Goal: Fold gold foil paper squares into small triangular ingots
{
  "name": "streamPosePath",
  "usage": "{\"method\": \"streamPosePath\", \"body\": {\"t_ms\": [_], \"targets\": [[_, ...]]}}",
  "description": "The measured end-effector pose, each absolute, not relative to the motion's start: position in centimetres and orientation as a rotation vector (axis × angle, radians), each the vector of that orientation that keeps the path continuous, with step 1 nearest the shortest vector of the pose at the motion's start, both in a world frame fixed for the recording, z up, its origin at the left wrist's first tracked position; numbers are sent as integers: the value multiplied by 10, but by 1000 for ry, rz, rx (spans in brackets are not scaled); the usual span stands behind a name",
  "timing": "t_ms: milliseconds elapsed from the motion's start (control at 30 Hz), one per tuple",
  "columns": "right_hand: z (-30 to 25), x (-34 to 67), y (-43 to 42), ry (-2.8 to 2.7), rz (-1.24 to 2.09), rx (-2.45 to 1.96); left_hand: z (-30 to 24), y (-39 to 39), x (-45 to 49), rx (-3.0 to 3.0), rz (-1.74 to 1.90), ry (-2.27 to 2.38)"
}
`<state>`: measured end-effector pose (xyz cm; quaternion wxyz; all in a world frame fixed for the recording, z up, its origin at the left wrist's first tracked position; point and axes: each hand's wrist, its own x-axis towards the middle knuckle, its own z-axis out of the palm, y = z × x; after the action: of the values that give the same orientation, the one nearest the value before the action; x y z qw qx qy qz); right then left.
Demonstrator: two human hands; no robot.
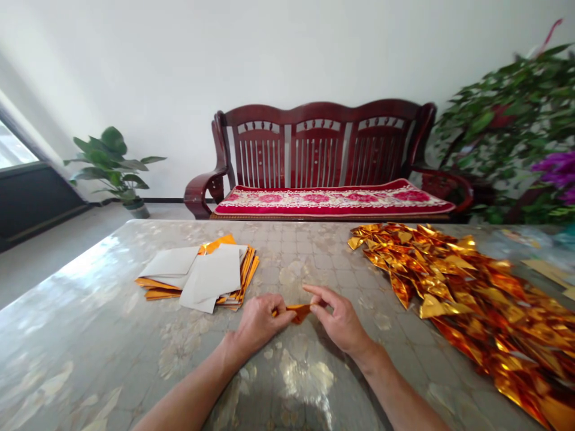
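Between my two hands, just above the table, is a small piece of folded gold foil paper (300, 313). My left hand (265, 317) is closed round its left end, thumb pressed against the curled fingers. The thumb and a finger of my right hand (338, 317) pinch the right end, while the index finger points out to the left. Beyond my left hand lie stacks of foil paper sheets (213, 272), mostly white side up with orange-gold edges showing. To the right spreads a large heap of folded gold foil pieces (467, 299).
A patterned, glossy table (135, 353) carries everything. Clear plastic and tan card strips (545, 272) lie at its far right. Behind the table stands a dark red wooden bench (318, 149) with a red and white cover. Potted plants (121, 164) flank the bench.
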<state>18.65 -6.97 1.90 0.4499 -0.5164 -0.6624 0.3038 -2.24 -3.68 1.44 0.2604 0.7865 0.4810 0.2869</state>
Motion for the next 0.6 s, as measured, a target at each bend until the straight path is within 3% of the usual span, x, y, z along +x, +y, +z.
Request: {"method": "streamPosePath", "body": {"t_ms": [367,600], "targets": [[21,185,-74,-1749,595,-1209,20,-39,-20,2341,713,1046],[25,186,-76,-1666,714,-1200,23,-42,-20,2490,753,970]]}}
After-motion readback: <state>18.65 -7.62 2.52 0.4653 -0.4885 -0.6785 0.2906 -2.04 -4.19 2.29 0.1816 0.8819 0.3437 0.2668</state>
